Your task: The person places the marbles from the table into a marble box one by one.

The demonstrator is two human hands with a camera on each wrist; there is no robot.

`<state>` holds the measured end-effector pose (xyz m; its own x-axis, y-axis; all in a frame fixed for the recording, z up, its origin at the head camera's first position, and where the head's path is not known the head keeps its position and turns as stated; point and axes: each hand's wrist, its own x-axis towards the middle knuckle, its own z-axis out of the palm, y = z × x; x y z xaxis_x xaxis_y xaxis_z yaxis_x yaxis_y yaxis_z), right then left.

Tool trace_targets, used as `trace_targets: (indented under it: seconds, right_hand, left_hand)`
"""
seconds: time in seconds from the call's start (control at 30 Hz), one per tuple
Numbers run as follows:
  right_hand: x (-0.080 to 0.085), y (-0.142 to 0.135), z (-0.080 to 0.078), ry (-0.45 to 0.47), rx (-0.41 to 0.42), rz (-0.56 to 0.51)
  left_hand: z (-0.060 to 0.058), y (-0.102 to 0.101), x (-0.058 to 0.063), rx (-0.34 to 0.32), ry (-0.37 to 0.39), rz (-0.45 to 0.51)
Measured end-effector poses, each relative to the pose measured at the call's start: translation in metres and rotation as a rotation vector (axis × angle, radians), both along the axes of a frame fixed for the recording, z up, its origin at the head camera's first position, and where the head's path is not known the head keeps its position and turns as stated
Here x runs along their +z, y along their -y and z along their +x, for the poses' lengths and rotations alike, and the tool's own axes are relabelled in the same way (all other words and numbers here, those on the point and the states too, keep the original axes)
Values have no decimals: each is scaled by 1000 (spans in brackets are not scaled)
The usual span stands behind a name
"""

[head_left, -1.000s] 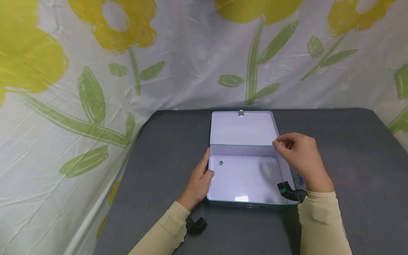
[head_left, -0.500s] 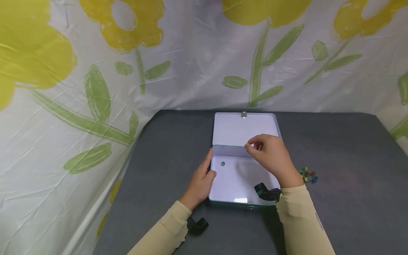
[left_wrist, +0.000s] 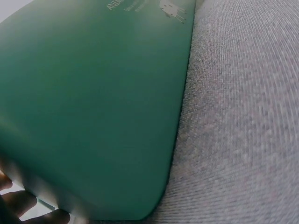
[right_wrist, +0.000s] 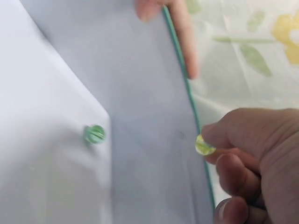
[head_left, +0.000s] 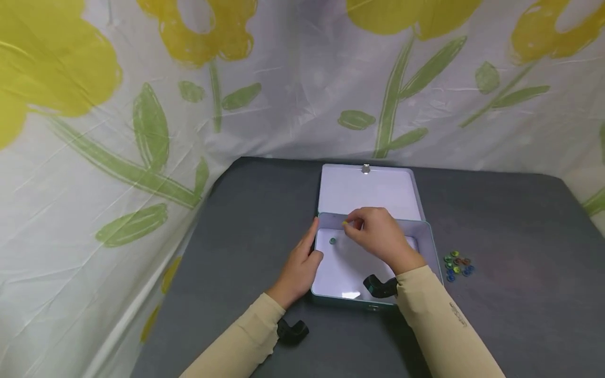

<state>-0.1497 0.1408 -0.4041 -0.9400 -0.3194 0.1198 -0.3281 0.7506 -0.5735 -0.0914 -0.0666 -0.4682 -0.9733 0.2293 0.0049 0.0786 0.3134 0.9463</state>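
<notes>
A metal tin box [head_left: 378, 305], green outside and white inside, stands with its lid swung back. My left hand [head_left: 296, 268] grips its left wall, thumb over the rim; the wall's green outside fills much of the left wrist view. Over the box's back left part, my right hand [head_left: 375, 233] pinches a clear glass marble with a yellow swirl [right_wrist: 204, 145] between thumb and forefinger. Inside, a green glass marble [right_wrist: 95, 134] lies on the floor near the back left corner, below and left of the right hand.
Several more marbles [head_left: 457, 265] in green, yellow, blue and brown lie in a cluster on the dark tabletop [head_left: 515, 294], right of the box. The open lid [head_left: 371, 191] lies behind. A flower-printed curtain [head_left: 293, 84] hangs past the table's back edge.
My right hand has moved left from the box's right edge to its back left part with the yellow marble, uncovering the cluster. The left hand keeps its grip. The view has shifted slightly.
</notes>
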Motion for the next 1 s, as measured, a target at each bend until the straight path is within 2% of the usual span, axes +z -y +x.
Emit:
trace_targets:
  seconds: [0.47,0.8,1.0]
  right_hand:
    - [-24,0,-9,174,52,53]
    - [-38,1,-14,203,96,87]
    - [-42,0,-15,234,88,109]
  left_hand:
    - [-3,-3,-3,13,-6,-27]
    - [-4,-1,-3,5,-8,-12]
    - [-3,-2,-2,5,-7,-23]
